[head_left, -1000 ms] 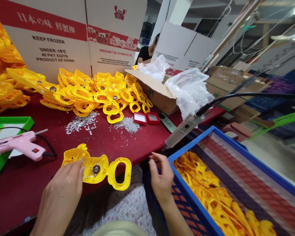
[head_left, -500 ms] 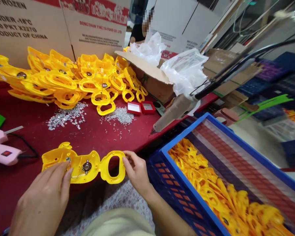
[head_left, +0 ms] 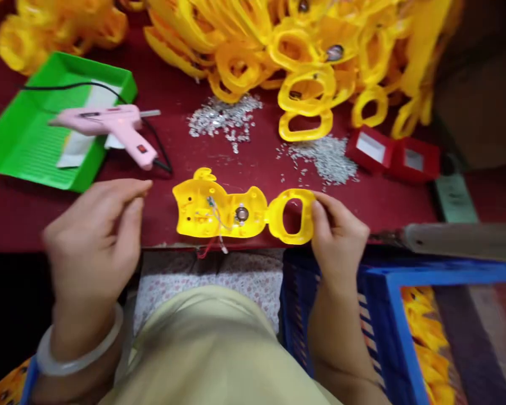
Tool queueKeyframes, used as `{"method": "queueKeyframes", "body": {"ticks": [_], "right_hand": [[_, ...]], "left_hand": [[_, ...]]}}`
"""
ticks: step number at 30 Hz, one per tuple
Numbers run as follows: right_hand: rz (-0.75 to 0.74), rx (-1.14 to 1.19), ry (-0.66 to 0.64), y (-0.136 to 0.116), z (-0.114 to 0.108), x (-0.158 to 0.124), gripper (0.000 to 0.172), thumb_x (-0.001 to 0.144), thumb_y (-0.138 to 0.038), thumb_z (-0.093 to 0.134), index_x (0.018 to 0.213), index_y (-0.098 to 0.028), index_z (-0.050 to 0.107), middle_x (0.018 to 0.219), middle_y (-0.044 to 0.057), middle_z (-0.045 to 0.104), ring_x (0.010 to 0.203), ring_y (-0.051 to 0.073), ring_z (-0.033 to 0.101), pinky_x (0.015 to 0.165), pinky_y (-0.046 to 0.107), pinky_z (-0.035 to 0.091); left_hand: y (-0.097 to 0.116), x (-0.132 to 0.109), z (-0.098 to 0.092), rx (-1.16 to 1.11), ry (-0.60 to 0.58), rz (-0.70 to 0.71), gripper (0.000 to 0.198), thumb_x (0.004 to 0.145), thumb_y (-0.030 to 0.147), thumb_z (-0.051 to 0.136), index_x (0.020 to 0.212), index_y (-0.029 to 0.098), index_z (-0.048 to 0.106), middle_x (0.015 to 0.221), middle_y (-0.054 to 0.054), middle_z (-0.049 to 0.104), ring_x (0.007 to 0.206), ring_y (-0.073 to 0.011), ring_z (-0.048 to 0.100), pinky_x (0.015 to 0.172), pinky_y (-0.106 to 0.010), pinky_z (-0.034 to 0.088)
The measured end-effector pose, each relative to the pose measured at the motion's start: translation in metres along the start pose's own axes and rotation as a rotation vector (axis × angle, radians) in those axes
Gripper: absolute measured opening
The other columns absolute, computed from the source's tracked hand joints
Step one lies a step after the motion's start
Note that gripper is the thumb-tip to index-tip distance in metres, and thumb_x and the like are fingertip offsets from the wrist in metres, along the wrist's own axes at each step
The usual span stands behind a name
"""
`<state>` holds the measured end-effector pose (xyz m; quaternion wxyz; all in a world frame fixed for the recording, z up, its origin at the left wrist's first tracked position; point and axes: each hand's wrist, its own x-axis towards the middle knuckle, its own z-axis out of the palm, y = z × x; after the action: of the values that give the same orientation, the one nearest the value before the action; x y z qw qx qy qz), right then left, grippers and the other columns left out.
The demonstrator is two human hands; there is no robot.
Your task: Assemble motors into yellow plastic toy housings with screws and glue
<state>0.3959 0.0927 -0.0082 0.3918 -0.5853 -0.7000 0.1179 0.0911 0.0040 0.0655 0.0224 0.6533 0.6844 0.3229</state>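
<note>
A yellow plastic toy shell half lies hollow side up at the table's front edge, a round metal part set in its middle. Thin wires run inside it, and red and white leads hang over its near side. My right hand pinches the outer rim of its oval ring end between thumb and fingers. Off the shell's left end, apart from it, my left hand is closed in a pinch; blur hides whether anything small is between the fingertips.
A pink glue gun rests across a green tray, its black cord looping beside it. Small silvery pieces and tiny screws lie heaped near red boxes. More yellow shells are piled behind; a blue crate stands right.
My left hand has let go of the shell and moved left of it. My right hand keeps hold of the ring end. The view has swung left and down, bringing the green tray in fully.
</note>
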Motion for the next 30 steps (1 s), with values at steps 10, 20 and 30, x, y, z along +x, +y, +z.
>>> {"method": "queueKeyframes", "body": {"ticks": [10,20,30], "right_hand": [[-0.161,-0.119,0.216,-0.045,-0.006,-0.025,0.022,0.091,-0.019,0.058,0.109,-0.018,0.070,0.094,0.009,0.070,0.084,0.020,0.065,0.073,0.035,0.052],[-0.398,0.112,-0.253,-0.088,0.017,-0.048,0.018,0.090,-0.019,0.060,0.108,-0.020,0.065,0.094,0.006,0.069,0.082,0.016,0.066,0.075,0.030,0.056],[-0.071,0.395,-0.223,-0.101,0.024,-0.060,0.009,0.091,-0.021,0.059,0.093,-0.022,0.068,0.085,0.001,0.070,0.077,0.013,0.066,0.072,0.027,0.054]], "left_hand": [[-0.003,-0.023,0.025,-0.208,-0.086,0.211,0.033,0.087,0.001,0.050,0.113,0.015,0.067,0.105,-0.010,0.058,0.098,-0.0196,0.056,0.081,-0.033,0.051],[0.008,-0.026,0.033,-0.079,-0.041,0.350,0.021,0.088,0.008,0.056,0.102,0.016,0.068,0.110,-0.012,0.060,0.112,-0.0281,0.050,0.091,-0.046,0.044],[0.026,-0.032,0.053,-0.047,0.015,0.362,0.012,0.087,0.025,0.066,0.096,0.019,0.071,0.108,-0.012,0.061,0.114,-0.0309,0.050,0.097,-0.051,0.038]]}}
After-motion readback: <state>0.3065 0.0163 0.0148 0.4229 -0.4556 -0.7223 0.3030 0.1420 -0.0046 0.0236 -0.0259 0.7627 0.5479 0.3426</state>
